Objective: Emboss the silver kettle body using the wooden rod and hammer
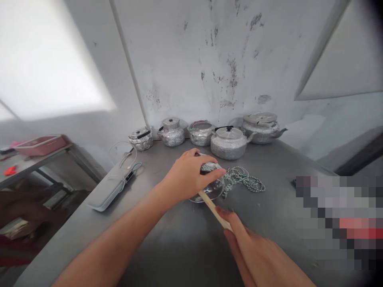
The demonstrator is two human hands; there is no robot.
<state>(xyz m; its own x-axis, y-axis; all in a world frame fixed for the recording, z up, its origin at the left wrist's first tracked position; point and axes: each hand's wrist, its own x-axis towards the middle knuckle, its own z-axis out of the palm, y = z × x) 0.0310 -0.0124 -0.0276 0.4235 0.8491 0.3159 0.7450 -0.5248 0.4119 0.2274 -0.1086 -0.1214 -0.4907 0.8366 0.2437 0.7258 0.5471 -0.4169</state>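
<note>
My left hand is curled over a small silvery metal vessel, at a part wound with green-and-white cord. The hand hides much of the vessel. In my right hand is a pale wooden stick, slanting up to the vessel. Its far end disappears beneath my left hand, so I cannot tell whether it is joined to the vessel. A loose bundle of green-and-white cord lies on the table just right of the vessel.
Dented metal kettles and pots, among them a lidded pot and a large kettle, line the grey table by the wall. A grey case lies left. Beyond stands a side table with a pink tray.
</note>
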